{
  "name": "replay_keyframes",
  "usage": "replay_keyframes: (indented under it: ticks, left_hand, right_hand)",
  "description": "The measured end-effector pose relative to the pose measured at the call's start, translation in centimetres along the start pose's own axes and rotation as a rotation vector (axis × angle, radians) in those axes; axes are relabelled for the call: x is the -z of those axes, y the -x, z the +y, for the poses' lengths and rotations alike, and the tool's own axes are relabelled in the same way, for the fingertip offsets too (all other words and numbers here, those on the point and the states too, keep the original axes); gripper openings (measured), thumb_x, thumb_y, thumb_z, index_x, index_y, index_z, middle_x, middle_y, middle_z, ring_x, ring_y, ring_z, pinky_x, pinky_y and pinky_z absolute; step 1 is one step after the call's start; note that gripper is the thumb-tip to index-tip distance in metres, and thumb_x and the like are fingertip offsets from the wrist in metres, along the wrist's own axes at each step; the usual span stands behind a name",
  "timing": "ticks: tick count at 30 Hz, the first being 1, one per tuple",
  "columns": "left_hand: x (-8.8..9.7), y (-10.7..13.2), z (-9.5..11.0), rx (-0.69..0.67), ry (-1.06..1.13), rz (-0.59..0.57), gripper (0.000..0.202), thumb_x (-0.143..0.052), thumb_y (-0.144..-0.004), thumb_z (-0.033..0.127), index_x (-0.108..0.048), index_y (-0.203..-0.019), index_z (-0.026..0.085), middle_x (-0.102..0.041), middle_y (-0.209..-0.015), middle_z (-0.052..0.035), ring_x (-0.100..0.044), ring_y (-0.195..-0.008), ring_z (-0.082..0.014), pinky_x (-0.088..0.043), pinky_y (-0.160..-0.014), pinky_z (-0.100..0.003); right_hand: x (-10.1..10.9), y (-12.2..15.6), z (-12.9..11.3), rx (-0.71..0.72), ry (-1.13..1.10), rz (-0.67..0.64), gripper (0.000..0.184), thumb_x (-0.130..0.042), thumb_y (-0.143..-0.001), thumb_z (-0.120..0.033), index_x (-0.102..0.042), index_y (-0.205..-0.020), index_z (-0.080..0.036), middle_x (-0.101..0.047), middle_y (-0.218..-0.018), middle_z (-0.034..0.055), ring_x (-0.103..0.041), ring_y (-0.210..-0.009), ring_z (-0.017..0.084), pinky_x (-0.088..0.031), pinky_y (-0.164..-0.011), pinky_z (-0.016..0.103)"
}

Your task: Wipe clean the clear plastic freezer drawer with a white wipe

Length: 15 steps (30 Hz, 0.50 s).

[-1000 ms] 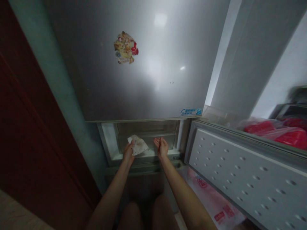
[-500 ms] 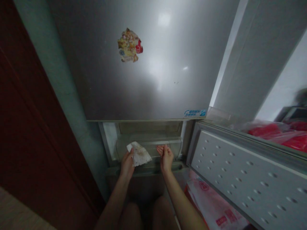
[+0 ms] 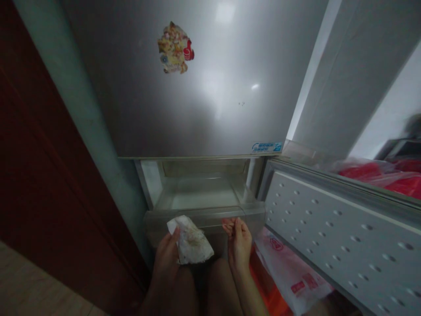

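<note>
The clear plastic freezer drawer [image 3: 210, 212] stands drawn well out of the fridge's lower compartment, level, with its pale floor showing. The right hand [image 3: 240, 239] curls its fingers over the drawer's front lip. A crumpled white paper wipe [image 3: 192, 241], blotched with brown stains, is pinched in the left hand [image 3: 167, 256], just in front of that lip and left of centre.

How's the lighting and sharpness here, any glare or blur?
Head view: dim; soft glare patches on the fridge door; wood panel at left nearly black; red bags at right blurred; wide-lens bowing of straight edges; left hand, its stained tissue and right hand gripping the drawer are readable.
</note>
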State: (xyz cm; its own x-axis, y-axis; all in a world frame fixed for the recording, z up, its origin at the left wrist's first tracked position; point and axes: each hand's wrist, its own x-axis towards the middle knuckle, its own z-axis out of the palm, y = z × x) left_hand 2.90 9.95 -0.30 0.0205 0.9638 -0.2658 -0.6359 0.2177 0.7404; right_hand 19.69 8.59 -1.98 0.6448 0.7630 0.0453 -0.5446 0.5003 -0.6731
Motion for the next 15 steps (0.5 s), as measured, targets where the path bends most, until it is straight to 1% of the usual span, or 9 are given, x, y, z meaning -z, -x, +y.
replay_keyframes:
  ticks: [1, 3, 6, 8, 11, 13, 15]
  left_hand:
    - [0.4, 0.6, -0.1, 0.008, -0.026, 0.003, 0.052, -0.090, -0.047, 0.039, -0.067, -0.085, 0.011, -0.075, -0.073, -0.0055, -0.073, -0.078, -0.0257, -0.057, -0.061, -0.025]
    - [1.1, 1.8, -0.3, 0.021, -0.076, -0.004, 0.051, -0.088, -0.051, 0.044, -0.068, -0.085, 0.011, -0.075, -0.073, -0.0059, -0.072, -0.079, -0.0255, -0.055, -0.058, -0.024]
    - [2.2, 3.2, -0.4, 0.039, -0.128, 0.003, 0.047, -0.085, -0.055, 0.047, -0.069, -0.083, 0.013, -0.075, -0.076, -0.0052, -0.072, -0.078, -0.0239, -0.054, -0.056, -0.022]
    - [2.8, 4.0, -0.4, 0.075, -0.184, 0.029, 0.048, -0.086, -0.052, 0.050, -0.069, -0.079, 0.015, -0.074, -0.075, -0.0049, -0.071, -0.076, -0.0238, -0.053, -0.055, -0.022]
    - [3.6, 4.9, -0.2, 0.113, -0.311, 0.094, 0.048, -0.086, -0.046, 0.054, -0.068, -0.069, 0.016, -0.072, -0.069, -0.0063, -0.070, -0.076, -0.0270, -0.054, -0.054, -0.026]
    - [4.1, 5.7, 0.1, 0.092, -0.382, 0.111, 0.040, -0.088, -0.045, 0.045, -0.069, -0.066, 0.018, -0.072, -0.067, -0.0065, -0.070, -0.078, -0.0287, -0.055, -0.057, -0.028]
    - [4.6, 6.4, 0.4, 0.052, -0.423, 0.111, 0.032, -0.090, -0.042, 0.031, -0.070, -0.066, 0.020, -0.072, -0.069, -0.0059, -0.069, -0.081, -0.0291, -0.057, -0.061, -0.028]
  right_hand:
    - [0.2, 0.5, -0.3, -0.005, 0.004, 0.006, 0.033, -0.079, -0.067, -0.044, -0.066, -0.071, -0.015, -0.073, -0.066, 0.0005, -0.068, -0.057, 0.010, -0.056, -0.058, 0.018]
    - [0.7, 1.5, -0.8, -0.014, 0.006, 0.018, 0.034, -0.080, -0.065, -0.045, -0.066, -0.070, -0.015, -0.073, -0.064, -0.0002, -0.068, -0.056, 0.009, -0.056, -0.057, 0.017]
    - [1.4, 2.7, -1.5, -0.037, -0.002, 0.036, 0.034, -0.083, -0.062, -0.045, -0.067, -0.070, -0.016, -0.073, -0.063, -0.0009, -0.068, -0.055, 0.009, -0.056, -0.057, 0.017]
    - [1.9, 3.5, -1.9, -0.056, -0.002, 0.047, 0.033, -0.084, -0.061, -0.044, -0.068, -0.070, -0.016, -0.073, -0.063, -0.0011, -0.068, -0.054, 0.009, -0.057, -0.057, 0.018]
    - [2.8, 4.6, -2.4, -0.080, 0.023, 0.059, 0.032, -0.082, -0.063, -0.044, -0.069, -0.070, -0.016, -0.073, -0.063, -0.0004, -0.068, -0.056, 0.010, -0.058, -0.059, 0.019]
    - [3.4, 5.3, -2.7, -0.098, 0.040, 0.071, 0.032, -0.081, -0.065, -0.045, -0.069, -0.070, -0.016, -0.073, -0.064, -0.0004, -0.068, -0.056, 0.010, -0.058, -0.059, 0.019]
    - [3.8, 5.8, -3.0, -0.113, 0.050, 0.092, 0.031, -0.081, -0.064, -0.045, -0.069, -0.070, -0.017, -0.072, -0.064, -0.0010, -0.068, -0.055, 0.010, -0.057, -0.058, 0.019]
